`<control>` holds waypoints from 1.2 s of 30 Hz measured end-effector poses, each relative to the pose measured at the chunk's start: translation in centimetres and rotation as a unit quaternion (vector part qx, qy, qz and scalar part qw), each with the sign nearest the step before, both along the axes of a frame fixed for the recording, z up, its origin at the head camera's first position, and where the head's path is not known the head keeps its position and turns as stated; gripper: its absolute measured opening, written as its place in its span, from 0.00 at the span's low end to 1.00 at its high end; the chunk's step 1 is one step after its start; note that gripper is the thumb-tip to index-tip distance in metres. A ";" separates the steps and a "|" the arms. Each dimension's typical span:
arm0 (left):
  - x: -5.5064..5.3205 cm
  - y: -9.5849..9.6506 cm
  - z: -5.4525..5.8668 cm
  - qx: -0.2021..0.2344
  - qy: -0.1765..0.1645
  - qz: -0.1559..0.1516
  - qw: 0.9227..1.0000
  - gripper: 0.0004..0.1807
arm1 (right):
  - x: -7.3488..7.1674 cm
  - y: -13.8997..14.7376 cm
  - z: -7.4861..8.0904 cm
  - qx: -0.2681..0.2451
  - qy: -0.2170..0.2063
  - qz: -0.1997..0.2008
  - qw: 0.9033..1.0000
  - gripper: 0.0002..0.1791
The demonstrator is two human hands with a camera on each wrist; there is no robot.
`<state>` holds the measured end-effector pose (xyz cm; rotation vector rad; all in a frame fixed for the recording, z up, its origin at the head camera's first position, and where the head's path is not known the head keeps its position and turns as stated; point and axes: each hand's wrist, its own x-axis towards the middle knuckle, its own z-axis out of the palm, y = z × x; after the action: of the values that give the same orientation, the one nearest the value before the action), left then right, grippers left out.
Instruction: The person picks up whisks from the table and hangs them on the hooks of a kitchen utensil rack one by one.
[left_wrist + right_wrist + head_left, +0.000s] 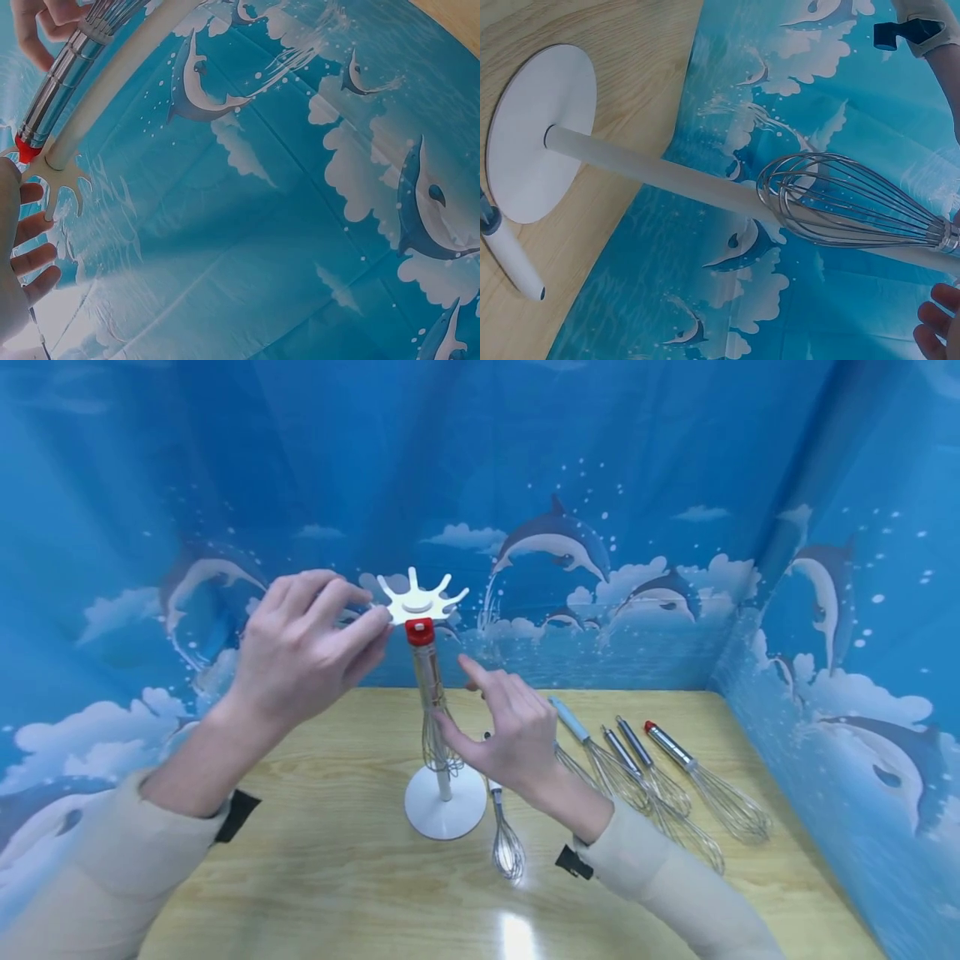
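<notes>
A whisk with a red-tipped steel handle (428,672) hangs upright, its red end at the white rotary rack top (417,602) and its wire loops (847,202) beside the white post (660,171). My left hand (303,639) pinches a prong of the rack between thumb and forefinger, left of the red end. In the left wrist view the other fingers (34,259) spread below the prongs. My right hand (513,727) is beside the whisk, thumb and forefinger apart, the thumb close to the wires. The round white base (446,814) stands on the table.
A small whisk with a white handle (507,847) lies right of the base. Several whisks lie farther right, among them a light-blue-handled one (572,720) and a red-tipped one (671,745). A blue dolphin curtain (450,460) encloses the wooden table (322,860).
</notes>
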<state>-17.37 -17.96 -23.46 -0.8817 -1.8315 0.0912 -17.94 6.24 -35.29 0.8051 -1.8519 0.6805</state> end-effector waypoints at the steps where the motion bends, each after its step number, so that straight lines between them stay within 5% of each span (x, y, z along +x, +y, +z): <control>1: 0.0 0.0 0.0 0.001 -0.001 0.000 1.000 0.07 | 0.0 0.1 -0.1 0.003 -0.005 0.002 1.000 0.34; 36: 0.7 -0.3 0.4 -0.029 -0.030 0.027 0.999 0.10 | -0.6 2.9 -6.2 0.011 -0.136 -0.052 0.989 0.31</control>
<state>-16.69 -18.23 -23.03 -0.8841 -1.9165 0.1545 -18.54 9.10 -41.45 0.6492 -2.1340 0.7324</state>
